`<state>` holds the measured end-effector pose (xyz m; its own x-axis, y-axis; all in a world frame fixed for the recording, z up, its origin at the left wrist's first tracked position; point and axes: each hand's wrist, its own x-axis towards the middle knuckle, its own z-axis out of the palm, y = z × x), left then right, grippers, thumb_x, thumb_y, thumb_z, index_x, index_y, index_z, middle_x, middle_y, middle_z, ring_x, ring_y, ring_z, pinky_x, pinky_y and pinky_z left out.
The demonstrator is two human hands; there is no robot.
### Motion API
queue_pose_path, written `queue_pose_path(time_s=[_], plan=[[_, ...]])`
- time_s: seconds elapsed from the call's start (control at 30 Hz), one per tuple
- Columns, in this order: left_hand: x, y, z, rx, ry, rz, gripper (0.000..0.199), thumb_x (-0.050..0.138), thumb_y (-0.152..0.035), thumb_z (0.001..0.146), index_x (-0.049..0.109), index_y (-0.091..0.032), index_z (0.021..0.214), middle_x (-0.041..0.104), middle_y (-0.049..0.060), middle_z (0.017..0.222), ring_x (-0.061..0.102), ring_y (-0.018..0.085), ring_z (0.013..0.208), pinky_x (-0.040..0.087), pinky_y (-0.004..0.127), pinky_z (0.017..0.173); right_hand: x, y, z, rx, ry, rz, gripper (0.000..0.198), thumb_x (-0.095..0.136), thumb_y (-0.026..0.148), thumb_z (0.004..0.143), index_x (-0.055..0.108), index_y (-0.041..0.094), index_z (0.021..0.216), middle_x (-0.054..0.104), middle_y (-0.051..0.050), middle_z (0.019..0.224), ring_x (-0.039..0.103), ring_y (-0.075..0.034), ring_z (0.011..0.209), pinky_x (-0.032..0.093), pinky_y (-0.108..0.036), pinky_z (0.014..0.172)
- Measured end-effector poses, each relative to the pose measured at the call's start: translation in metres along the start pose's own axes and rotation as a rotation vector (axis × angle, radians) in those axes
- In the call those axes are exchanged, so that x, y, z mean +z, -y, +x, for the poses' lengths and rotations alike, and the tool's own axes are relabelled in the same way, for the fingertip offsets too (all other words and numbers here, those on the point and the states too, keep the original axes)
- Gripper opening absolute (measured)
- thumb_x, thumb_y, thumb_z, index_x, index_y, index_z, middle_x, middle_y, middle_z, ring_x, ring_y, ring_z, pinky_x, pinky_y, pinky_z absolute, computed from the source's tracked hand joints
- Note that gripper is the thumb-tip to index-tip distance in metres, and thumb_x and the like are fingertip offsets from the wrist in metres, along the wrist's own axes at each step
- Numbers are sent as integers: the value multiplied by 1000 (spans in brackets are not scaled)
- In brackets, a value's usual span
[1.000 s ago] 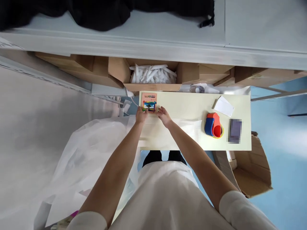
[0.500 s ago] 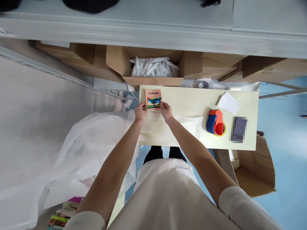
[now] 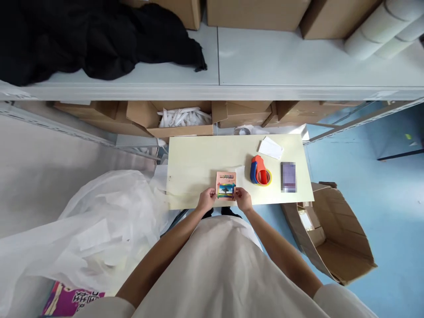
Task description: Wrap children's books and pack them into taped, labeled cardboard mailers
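Observation:
A small pink booklet with a tree picture on its cover is held upright to my view near the front edge of the pale table. My left hand pinches its lower left edge, and my right hand grips the lower right edge. Part of a thin white sheet shows beside the booklet; the rest of it is hard to make out. Right of my hands lies a red and blue tape dispenser with a yellow-edged roll.
White cards and a blurred-out dark rectangle lie on the table's right. Behind stands a carton of white rolled pieces under a grey shelf. A big translucent bag fills the left; an open cardboard box sits right.
Both hands have brought the booklet from the table's back left toward its front edge, nearer my body. My view has shifted, showing more of the upper shelf.

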<state>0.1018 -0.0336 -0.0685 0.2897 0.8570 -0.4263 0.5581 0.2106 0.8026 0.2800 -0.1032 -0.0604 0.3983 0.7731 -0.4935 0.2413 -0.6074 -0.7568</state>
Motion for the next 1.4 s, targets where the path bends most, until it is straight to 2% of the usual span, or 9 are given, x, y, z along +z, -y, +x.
queue_pose_path(time_s=[0.17,0.33,0.57,0.63,0.8,0.93,1.03,1.2,1.4], plan=[[33,-6,7,-8,48,106,17,55,-8,73,67,-17,82,71,5,82,66,16,75,52,27,72,-12,-18,14,25,-30,-70,23,51,15,74,63,21,93,70,-2,77,65,-16,67,50,-27,62],[48,-13,3,23,73,244,18,56,-14,75,67,-18,88,69,3,81,63,19,85,50,30,78,-17,-25,27,-30,-43,-151,23,53,13,74,64,21,92,69,-4,82,64,-18,76,49,-30,72],[47,-26,-9,117,79,450,46,55,-19,77,52,-15,123,53,14,123,41,26,125,38,38,100,-21,-33,18,-150,-163,-200,48,58,20,69,55,16,116,52,-17,124,46,-30,118,34,-48,102],[47,-28,-11,153,140,510,49,57,-20,76,50,-16,124,51,14,126,38,26,128,35,39,104,-18,-35,17,-138,-176,-154,59,60,23,67,48,16,124,48,-17,129,44,-31,121,35,-48,102],[51,-31,-18,121,200,616,55,58,-19,75,44,-14,127,40,18,137,37,32,127,37,46,100,-10,-28,29,43,-77,-38,73,63,26,63,40,16,131,52,-16,126,59,-27,104,49,-38,85],[51,-34,-23,82,234,724,60,56,-22,78,35,-16,134,32,18,143,35,33,128,39,46,97,-16,-22,44,112,-18,-27,53,65,26,60,56,22,111,66,-6,103,63,-25,95,50,-35,79],[48,-35,-24,70,270,781,63,55,-24,79,30,-19,137,29,16,145,34,32,130,40,44,96,-24,-19,48,116,-6,-32,37,68,26,56,62,21,92,69,-5,94,64,-26,93,49,-36,77],[50,-25,-21,100,187,573,59,58,-22,76,40,-18,132,36,17,139,36,33,128,37,46,100,-25,-16,40,63,19,36,26,60,31,65,59,19,89,69,-3,88,65,-18,82,50,-28,69],[65,-19,-18,178,186,463,55,63,-22,72,49,-19,125,47,14,130,38,29,126,34,46,104,-32,-16,27,91,-83,21,17,54,24,65,54,19,81,66,-4,77,62,-18,71,48,-27,59]])
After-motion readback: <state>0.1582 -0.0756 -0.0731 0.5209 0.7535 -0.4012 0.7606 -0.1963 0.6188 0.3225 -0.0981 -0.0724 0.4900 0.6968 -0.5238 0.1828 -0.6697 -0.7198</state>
